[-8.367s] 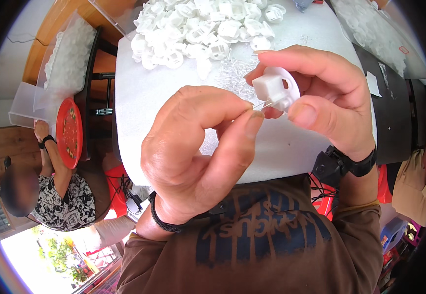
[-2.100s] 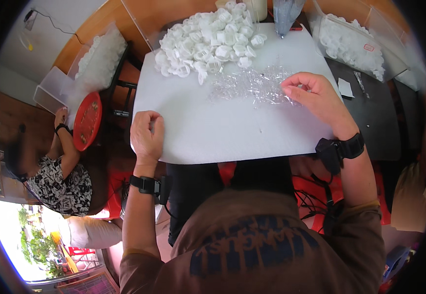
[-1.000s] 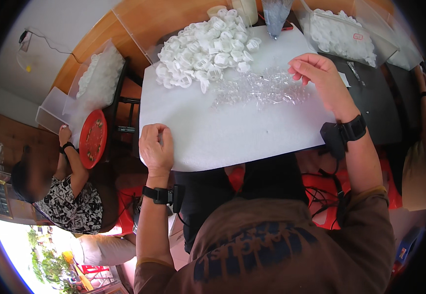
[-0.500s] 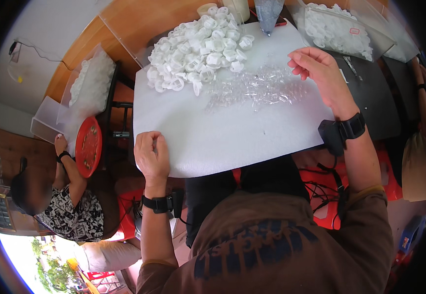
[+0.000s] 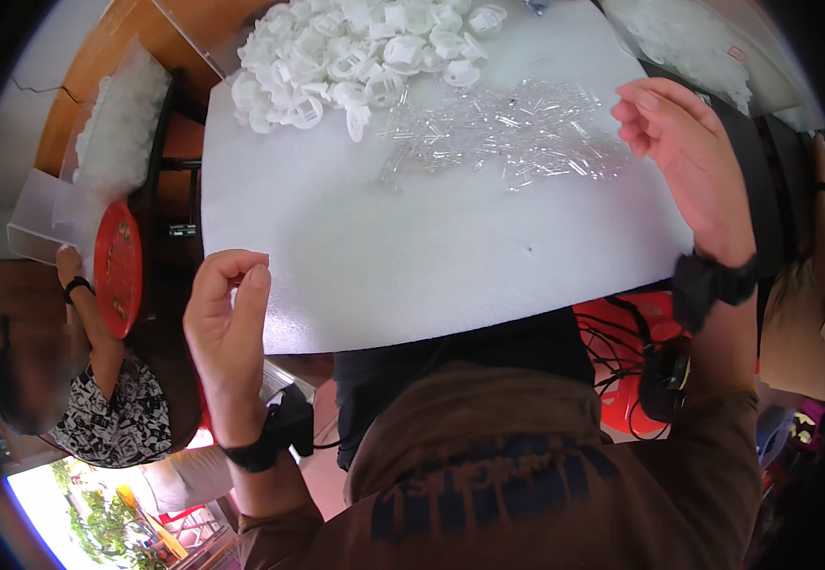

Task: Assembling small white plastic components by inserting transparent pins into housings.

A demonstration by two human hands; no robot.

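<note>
Nearby, glittering clear plastic pins (image 5: 517,133) scattered beside the right hand (image 5: 683,157), grip loosely open, empty.

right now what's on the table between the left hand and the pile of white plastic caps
Only bare white table in the head view. The left hand sits at the near edge, the white plastic caps at the far side, nothing between them.

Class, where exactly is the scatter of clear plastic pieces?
On the white table, far right of centre, beside the white caps pile, just left of the right hand.
</note>
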